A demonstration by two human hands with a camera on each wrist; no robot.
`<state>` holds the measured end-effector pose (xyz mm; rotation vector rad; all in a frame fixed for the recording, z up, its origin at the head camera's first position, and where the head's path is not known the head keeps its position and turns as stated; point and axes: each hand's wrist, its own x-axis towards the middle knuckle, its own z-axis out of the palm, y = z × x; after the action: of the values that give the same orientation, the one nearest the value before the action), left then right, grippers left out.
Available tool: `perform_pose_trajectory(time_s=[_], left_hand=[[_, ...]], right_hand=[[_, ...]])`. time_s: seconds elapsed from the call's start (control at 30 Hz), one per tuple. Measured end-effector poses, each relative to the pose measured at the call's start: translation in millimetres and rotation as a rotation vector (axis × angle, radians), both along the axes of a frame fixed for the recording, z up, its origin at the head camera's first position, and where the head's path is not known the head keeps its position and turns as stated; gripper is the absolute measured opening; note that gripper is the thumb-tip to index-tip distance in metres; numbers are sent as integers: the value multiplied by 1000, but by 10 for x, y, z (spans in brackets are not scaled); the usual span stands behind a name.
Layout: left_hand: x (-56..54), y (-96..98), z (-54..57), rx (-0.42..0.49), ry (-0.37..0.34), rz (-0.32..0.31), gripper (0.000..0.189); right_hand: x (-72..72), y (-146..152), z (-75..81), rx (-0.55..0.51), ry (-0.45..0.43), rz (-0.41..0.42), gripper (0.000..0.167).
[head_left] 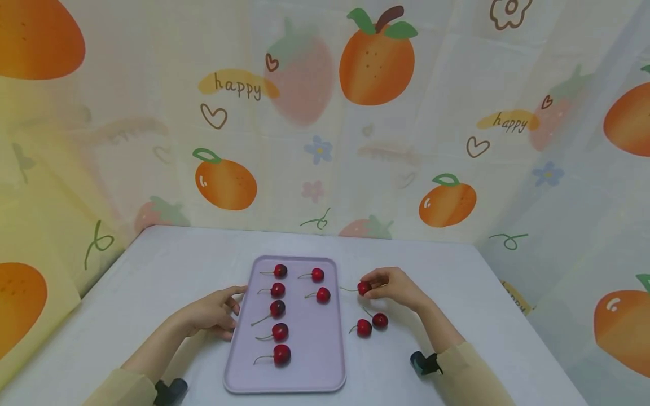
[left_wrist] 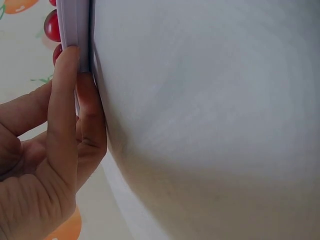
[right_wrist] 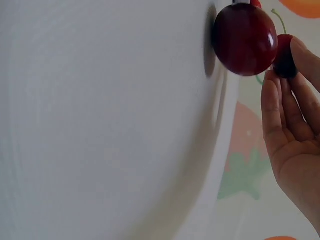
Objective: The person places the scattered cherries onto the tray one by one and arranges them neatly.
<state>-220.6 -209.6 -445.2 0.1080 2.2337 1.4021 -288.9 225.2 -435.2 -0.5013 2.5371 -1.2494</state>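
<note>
In the head view, my right hand [head_left: 393, 286] pinches a dark red cherry [head_left: 363, 288] between thumb and fingers, right of the tray, its stem pointing left. The right wrist view also shows this cherry [right_wrist: 285, 57] at the fingertips. My left hand [head_left: 210, 311] touches the left edge of the lilac tray [head_left: 310, 361], and in the left wrist view the fingertips [left_wrist: 67, 57] rest at its rim. On the tray, several cherries [head_left: 277, 308] form a left column. Two more, an upper cherry [head_left: 317, 274] and a lower cherry [head_left: 323, 295], lie at the upper right.
Two loose cherries, one [head_left: 380, 321] behind the other [head_left: 363, 328], lie on the white table [head_left: 437, 254] just right of the tray, below my right hand. A fruit-printed curtain [head_left: 325, 169] hangs behind the table and at its sides.
</note>
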Motion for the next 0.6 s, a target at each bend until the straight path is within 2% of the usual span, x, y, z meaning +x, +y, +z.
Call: perform_pose_trajectory(time_s=[0.37, 0.6], left_hand=[[2, -5, -1, 1, 10, -9, 89], [-1, -9, -10, -3, 13, -12, 89]], right_hand=[[79, -227, 66, -18, 13, 14, 34], [130, -391, 48, -22, 25, 30, 32]])
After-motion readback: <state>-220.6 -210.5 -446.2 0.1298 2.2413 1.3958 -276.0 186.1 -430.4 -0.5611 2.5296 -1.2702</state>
